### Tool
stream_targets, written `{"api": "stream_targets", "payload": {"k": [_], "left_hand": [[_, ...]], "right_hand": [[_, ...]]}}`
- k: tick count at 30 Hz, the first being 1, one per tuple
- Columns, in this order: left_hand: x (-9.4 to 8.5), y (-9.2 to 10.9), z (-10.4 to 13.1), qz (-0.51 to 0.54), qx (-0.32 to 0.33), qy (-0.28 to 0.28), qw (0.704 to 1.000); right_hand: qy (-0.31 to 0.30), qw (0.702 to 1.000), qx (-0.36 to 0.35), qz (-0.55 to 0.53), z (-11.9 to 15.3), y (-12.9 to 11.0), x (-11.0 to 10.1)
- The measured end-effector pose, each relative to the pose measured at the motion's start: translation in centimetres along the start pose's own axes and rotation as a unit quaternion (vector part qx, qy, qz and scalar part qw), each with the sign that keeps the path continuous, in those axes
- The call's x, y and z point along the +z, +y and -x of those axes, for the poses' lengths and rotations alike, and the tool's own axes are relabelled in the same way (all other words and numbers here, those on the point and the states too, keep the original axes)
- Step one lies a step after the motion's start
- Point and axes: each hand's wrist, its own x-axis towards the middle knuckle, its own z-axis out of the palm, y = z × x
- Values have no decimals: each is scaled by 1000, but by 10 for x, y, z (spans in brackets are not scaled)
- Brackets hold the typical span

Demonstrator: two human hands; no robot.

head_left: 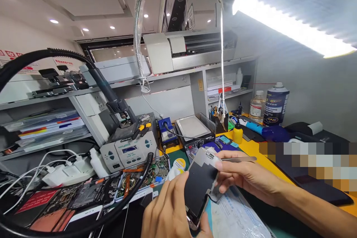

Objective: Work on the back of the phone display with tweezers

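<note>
A: Containers, biggest first?
B: Grey shelf unit (205,89): stacked folders (55,122) in the left bay, papers (216,92) and a white bottle (239,78) in the right
A: Next?
B: Grey bench station (131,150), pliers (141,130) on top. Shallow tray (116,193) full of circuit boards (160,166). Blue spray can (276,106) beside a clear bottle (256,108), pale liquid inside. Small yellow bottle (237,134), contents can't tell
A: Anything in the way?
B: Black hose (126,201) loops across the front of the tray, hides part of it. Plastic-wrapped package (237,210) under the hands
A: Hands?
B: Left hand (170,208) closed on the phone panel (199,184), fingers along its left edge, thumb at the lower right. Right hand (237,171) pinches the upper right edge, thumb on the face, thin metal tool (241,159) sticking out by its fingers
A: Panel position?
B: Tilted, held up between both hands, dark face showing
</note>
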Motion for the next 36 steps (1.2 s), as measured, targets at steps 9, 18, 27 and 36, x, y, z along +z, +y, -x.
{"api": "stream_targets", "payload": {"k": [9, 18, 27, 36], "left_hand": [[-29, 14, -22, 274, -279, -134, 910], [-30, 18, -33, 474, -366, -308, 739], [-33, 19, -32, 534, -394, -286, 691], [-38, 21, -32, 592, -392, -204, 674]], "right_hand": [[39, 999, -4, -2, 0, 0, -3], [20, 1000, 12, -10, 2, -2, 0], [54, 997, -48, 27, 3, -2, -7], [129, 976, -142, 103, 6, -1, -9]]}}
